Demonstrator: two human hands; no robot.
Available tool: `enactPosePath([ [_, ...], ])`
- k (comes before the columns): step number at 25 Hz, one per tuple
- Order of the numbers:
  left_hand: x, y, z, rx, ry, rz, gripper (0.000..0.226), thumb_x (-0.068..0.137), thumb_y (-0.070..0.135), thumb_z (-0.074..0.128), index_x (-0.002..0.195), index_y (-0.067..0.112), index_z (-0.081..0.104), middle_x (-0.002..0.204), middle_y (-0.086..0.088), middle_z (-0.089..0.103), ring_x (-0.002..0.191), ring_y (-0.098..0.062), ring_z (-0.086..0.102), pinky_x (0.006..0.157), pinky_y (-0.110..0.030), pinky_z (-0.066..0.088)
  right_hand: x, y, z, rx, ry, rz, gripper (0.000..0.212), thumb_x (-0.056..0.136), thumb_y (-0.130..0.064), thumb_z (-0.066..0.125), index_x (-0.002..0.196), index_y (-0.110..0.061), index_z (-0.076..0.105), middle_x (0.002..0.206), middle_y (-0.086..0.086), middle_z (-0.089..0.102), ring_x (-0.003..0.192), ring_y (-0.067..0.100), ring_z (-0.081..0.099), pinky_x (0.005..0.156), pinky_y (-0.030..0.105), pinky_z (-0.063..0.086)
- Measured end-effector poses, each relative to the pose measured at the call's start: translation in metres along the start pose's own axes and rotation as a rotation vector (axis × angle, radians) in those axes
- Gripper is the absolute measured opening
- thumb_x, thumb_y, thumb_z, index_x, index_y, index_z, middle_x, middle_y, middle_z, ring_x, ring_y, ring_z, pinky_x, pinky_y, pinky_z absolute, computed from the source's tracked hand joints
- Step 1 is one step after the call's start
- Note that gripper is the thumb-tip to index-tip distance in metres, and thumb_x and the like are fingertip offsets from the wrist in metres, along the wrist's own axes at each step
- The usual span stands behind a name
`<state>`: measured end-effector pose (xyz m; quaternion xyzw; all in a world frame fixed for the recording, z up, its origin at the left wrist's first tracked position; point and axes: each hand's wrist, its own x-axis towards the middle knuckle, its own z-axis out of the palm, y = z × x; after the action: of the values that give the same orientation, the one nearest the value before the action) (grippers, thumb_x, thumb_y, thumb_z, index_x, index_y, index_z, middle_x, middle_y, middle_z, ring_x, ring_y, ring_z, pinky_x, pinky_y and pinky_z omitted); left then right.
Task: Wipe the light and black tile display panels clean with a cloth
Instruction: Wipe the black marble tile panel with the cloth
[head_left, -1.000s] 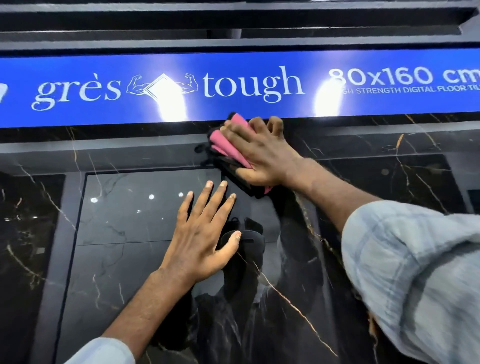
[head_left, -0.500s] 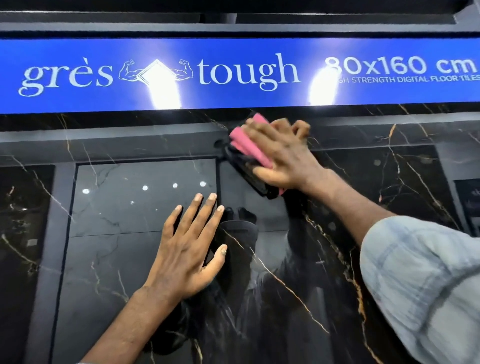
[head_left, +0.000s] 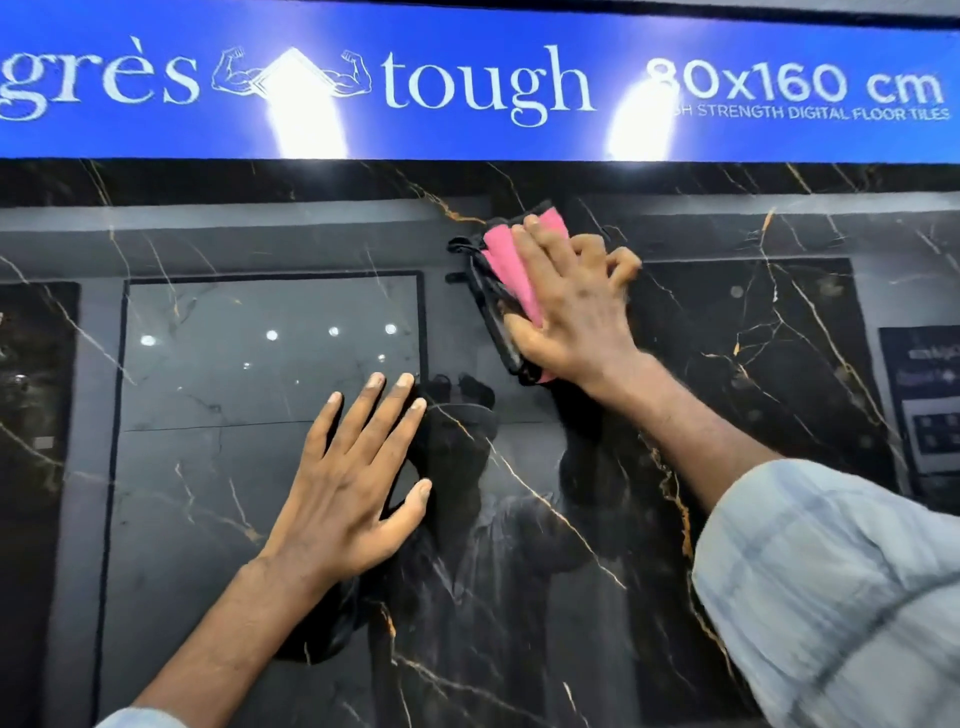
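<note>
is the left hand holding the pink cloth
No, the left hand lies flat on the glossy black veined tile panel; the right hand holds the pink cloth.

We lose most of the cloth (head_left: 501, 260) under the right hand (head_left: 576, 317); rightward, perhaps a poster (head_left: 924, 405), too blurred to read.

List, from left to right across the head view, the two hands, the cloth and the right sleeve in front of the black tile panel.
left hand → pink cloth → right hand, on the cloth → pale checked right sleeve
</note>
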<state>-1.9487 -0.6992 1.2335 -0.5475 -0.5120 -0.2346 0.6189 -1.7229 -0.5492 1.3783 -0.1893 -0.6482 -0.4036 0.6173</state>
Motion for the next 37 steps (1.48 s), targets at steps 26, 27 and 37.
enactPosePath([
  [26,-0.043,0.0,0.001,0.097,-0.021,0.042,0.074,0.098,0.045,0.047,0.16,0.006,0.038,0.171,-0.014,0.024,0.159,-0.032,0.021,0.124,-0.061,0.019,-0.137,-0.073,-0.013,0.156,-0.013,-0.275,0.073,0.086,-0.054,0.057,0.149,-0.018,0.054,0.158,-0.003,0.047,0.118,0.033,0.055,0.088,0.049,0.034],
  [27,-0.049,-0.001,-0.001,0.102,-0.035,0.049,0.075,0.097,0.046,0.048,0.16,0.007,0.038,0.171,-0.012,0.023,0.159,-0.03,0.021,0.124,-0.062,0.017,-0.143,-0.068,-0.016,0.14,-0.062,-0.411,0.072,0.089,-0.057,0.055,0.15,-0.019,0.052,0.159,-0.004,0.045,0.12,0.032,0.055,0.089,0.049,0.033],
  [37,-0.122,0.002,-0.001,0.037,-0.08,0.012,0.074,0.098,0.046,0.048,0.16,0.008,0.037,0.171,-0.015,0.025,0.158,-0.038,0.02,0.123,-0.067,0.019,-0.209,-0.103,-0.024,0.184,-0.146,-0.431,0.086,0.078,-0.054,0.06,0.155,-0.019,0.044,0.162,-0.002,0.041,0.122,0.032,0.051,0.089,0.049,0.034],
])
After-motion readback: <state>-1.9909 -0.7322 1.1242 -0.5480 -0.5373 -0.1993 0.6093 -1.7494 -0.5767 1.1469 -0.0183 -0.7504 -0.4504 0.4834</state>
